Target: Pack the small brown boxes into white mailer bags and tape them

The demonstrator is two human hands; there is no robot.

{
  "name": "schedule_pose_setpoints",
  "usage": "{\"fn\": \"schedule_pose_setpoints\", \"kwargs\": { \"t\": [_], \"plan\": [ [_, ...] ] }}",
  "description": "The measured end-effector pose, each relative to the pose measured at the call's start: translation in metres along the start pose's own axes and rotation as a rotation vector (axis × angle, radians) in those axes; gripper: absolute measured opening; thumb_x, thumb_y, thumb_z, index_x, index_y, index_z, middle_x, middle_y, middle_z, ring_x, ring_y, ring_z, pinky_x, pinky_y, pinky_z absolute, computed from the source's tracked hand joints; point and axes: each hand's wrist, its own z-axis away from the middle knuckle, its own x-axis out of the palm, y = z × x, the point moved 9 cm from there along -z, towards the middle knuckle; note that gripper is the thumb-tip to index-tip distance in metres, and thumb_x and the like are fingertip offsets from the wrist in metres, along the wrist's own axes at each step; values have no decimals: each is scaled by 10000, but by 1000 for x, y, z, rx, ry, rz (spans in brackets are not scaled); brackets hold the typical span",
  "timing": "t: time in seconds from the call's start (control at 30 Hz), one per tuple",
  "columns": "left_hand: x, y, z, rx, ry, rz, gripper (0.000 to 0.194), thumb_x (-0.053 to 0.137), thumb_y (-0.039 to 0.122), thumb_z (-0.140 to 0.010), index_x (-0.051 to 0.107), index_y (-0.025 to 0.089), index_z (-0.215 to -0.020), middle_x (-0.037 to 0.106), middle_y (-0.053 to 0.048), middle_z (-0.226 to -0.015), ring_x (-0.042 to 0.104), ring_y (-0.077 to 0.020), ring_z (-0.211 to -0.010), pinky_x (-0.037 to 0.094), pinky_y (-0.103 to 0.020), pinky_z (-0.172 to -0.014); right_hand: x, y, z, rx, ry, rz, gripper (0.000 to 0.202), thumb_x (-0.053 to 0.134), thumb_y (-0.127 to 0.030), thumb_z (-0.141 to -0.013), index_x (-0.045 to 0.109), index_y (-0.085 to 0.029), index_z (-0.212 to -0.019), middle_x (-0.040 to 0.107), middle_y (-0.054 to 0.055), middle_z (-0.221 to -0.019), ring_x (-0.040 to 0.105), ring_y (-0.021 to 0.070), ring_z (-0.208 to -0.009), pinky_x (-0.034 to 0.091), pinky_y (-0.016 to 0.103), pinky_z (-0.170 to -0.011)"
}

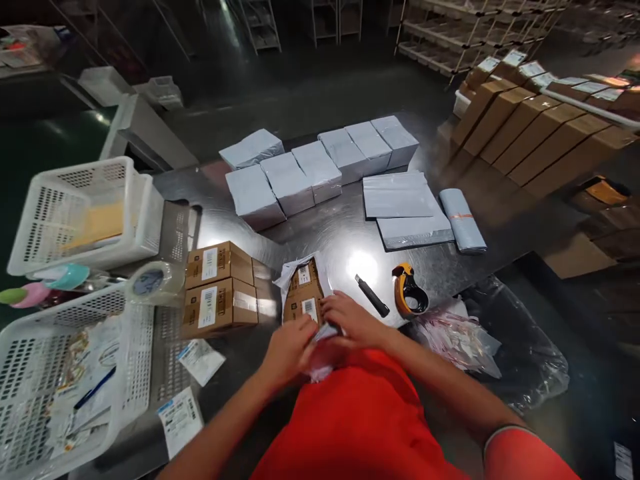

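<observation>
Close to my body, small brown cardboard boxes (305,293) with white labels lie in a white plastic mailing bag (325,272), whose mouth stands open around them. My left hand (289,350) has its fingers closed on the near left edge of the bag. On the near right side my right hand (356,320) grips the bag's edge, its fingertips beside the boxes. Gathered plastic shows between both hands. To the left stand two stacked-up brown boxes (210,313) with barcode labels. A black box cutter (373,297) lies right of the bag, beside an orange tape dispenser (410,293).
Several white wrapped parcels (285,179) form rows at the back of the metal table. Flat mailing bags (403,197) and a rolled bundle (463,220) lie right. White baskets (137,373), a clear tape roll (155,283) and label packets (181,420) are left. A black bin bag (525,340) hangs right.
</observation>
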Motion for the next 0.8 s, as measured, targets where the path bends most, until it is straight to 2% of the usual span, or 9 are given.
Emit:
{"fn": "schedule_pose_setpoints", "kwargs": {
  "t": [0.1, 0.17, 0.23, 0.3, 0.37, 0.43, 0.6, 0.7, 0.8],
  "plan": [
    [-88, -6, -14, 28, 292, 234, 232, 480, 376, -893, 532, 199, -752, 561, -23, -781, 526, -169, -736, 408, -276, -666, -58, -2, -40, 20, 187, -166, 393, 551, -584, -864, 525, -193, -878, 570, 62, -912, 502, 214, -903, 419, 405, -888],
    [-112, -17, -28, -43, 309, 398, 285, 510, 450, -851, 495, 205, -708, 505, 16, -684, 480, -149, -658, 381, -261, -610, -79, 7, -59, 125, 262, -361, 396, 537, -599, -851, 477, -210, -805, 497, 1, -802, 459, 169, -774, 402, 321, -733],
    [-104, -31, -43, -152, 231, 566, 328, 524, 514, -805, 468, 212, -690, 442, 49, -614, 426, -130, -589, 347, -245, -553, -76, 23, -67, 271, 291, -566, 387, 540, -587, -828, 450, -216, -763, 436, -35, -728, 415, 136, -688, 348, 271, -631],
    [-76, -41, -56, -235, 141, 693, 366, 526, 564, -756, 445, 217, -672, 406, 64, -587, 391, -119, -558, 325, -238, -524, -56, 45, -63, 428, 313, -719, 412, 564, -607, -772, 437, -219, -718, 409, -50, -676, 388, 121, -635, 316, 255, -581],
    [-50, -45, -67, -254, 101, 711, 379, 513, 580, -732, 441, 217, -653, 404, 64, -579, 393, -118, -562, 323, -241, -533, -35, 69, -51, 582, 369, -795, 450, 572, -645, -717, 422, -224, -666, 399, -57, -627, 377, 115, -595, 310, 256, -556],
    [-35, -47, -75, -240, 134, 625, 383, 496, 575, -735, 462, 209, -630, 426, 55, -579, 412, -125, -584, 322, -250, -560, -21, 88, -38, 691, 439, -803, 470, 568, -664, -691, 402, -229, -622, 379, -62, -587, 362, 112, -566, 303, 257, -541],
    [-36, -51, -80, -287, 296, 479, 405, 425, 551, -802, 505, 194, -630, 460, 38, -588, 411, -128, -607, 280, -264, -595, -26, 105, -24, 751, 575, -690, 472, 633, -619, -653, 384, -227, -567, 340, -68, -565, 324, 106, -576, 258, 250, -534],
    [-49, -56, -75, -338, 435, 429, 448, 426, 570, -817, 422, 204, -559, 374, 51, -525, 360, -115, -557, 240, -264, -565, -38, 112, -21, 767, 675, -611, 527, 673, -626, -619, 334, -232, -533, 275, -81, -537, 270, 92, -547, 231, 243, -507],
    [-58, -58, -68, -353, 550, 389, 458, 404, 544, -842, 352, 212, -530, 332, 52, -502, 343, -111, -531, 238, -271, -563, -42, 119, -18, 750, 751, -572, 577, 625, -659, -668, 282, -233, -482, 240, -78, -506, 247, 86, -519, 226, 243, -487]
  ]
}}
